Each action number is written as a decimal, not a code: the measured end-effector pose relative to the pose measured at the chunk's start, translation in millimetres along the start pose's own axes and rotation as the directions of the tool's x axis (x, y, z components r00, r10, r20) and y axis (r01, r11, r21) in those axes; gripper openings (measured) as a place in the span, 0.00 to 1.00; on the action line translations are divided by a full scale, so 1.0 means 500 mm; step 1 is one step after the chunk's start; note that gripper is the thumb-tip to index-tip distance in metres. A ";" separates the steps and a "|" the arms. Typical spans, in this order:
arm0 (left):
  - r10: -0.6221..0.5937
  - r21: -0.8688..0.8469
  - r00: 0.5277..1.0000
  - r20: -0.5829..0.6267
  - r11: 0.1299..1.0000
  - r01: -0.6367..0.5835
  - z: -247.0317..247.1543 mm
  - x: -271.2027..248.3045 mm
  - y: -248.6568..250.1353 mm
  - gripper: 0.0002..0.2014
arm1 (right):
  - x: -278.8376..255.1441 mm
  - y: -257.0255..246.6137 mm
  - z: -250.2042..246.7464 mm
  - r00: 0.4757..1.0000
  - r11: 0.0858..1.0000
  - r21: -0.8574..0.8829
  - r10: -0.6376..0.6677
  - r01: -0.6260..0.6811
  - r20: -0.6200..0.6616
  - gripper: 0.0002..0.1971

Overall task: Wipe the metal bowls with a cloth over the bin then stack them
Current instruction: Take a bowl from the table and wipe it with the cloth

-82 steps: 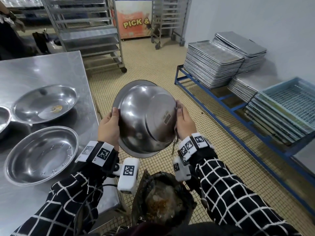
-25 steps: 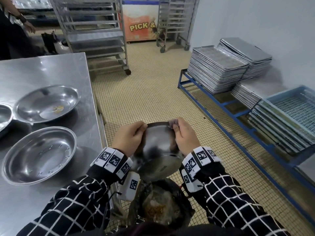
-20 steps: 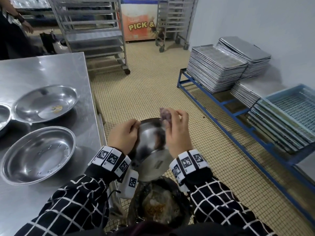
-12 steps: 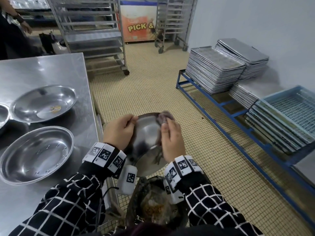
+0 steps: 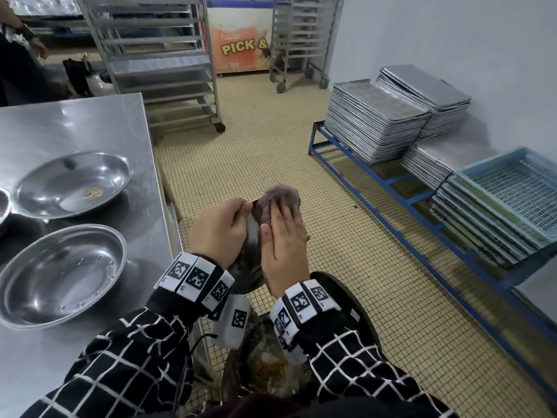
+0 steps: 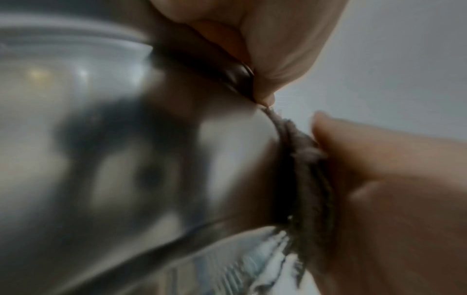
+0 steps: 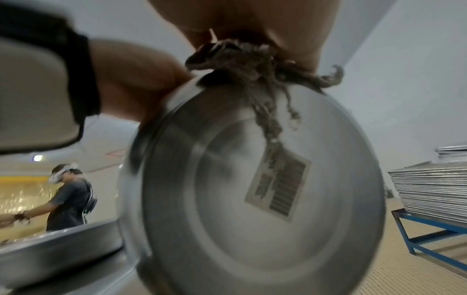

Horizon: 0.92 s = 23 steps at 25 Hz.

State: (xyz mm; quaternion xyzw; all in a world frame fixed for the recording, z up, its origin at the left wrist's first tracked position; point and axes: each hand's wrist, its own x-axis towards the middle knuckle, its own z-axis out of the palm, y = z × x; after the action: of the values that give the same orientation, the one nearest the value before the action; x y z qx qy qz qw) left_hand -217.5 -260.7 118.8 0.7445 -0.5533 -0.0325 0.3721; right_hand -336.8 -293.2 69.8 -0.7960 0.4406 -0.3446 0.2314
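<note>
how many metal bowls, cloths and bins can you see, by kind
metal bowls: 4 — one held in both hands, two whole on the steel table, one cut off at the table's left edge
cloths: 1
bins: 1
total: 6

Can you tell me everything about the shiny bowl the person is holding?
The bowl is round, shiny grey metal with a thin rim. A barcode sticker sits on its flat underside. It is tipped on edge above the bin, beside the table. The left hand grips its rim. The right hand presses a fuzzy brownish cloth against it.
</note>
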 end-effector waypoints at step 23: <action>0.097 -0.083 0.941 0.324 0.994 -0.074 0.023 -0.010 -0.037 0.12 | 0.057 0.101 -0.091 0.972 0.994 -0.082 -0.053 0.073 0.228 0.13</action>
State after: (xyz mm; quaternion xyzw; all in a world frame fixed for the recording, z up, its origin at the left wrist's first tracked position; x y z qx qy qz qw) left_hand -210.1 -260.5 97.9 0.6907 -0.6376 -0.1588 0.3020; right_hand -387.8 -346.4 75.5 -0.8532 0.4010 -0.2388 0.2327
